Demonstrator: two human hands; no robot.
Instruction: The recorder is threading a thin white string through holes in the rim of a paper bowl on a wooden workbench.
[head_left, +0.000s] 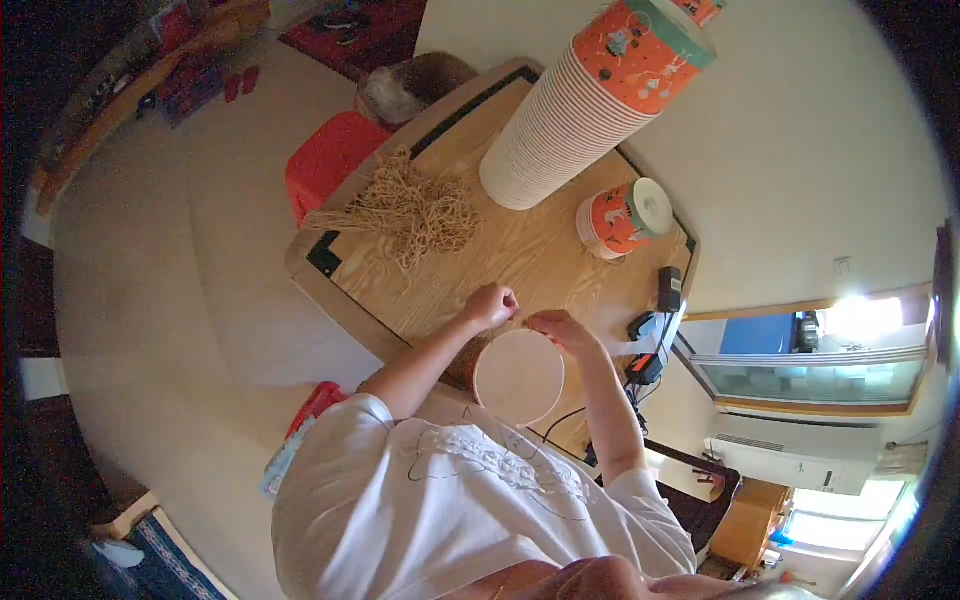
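Observation:
A round paper bucket (519,378) with a pale, cream-coloured face toward me stands against my front at the near table edge. Just beyond its rim my left hand (490,307) is closed in a pinch; whatever lies between the fingertips is too small to name. My right hand (562,330) pinches close by at the bucket's far right rim, its fingertips almost meeting the left ones. A loose heap of brown twine (425,215) spreads over the table's left part, some strands hanging toward the edge.
A tall leaning stack of paper buckets (590,110) rises at the back, with a short stack (625,218) to its right. Black adapters (669,288) and a power strip (645,368) with cables line the wooden table's (530,262) right edge. A red stool (335,155) stands beyond the left edge.

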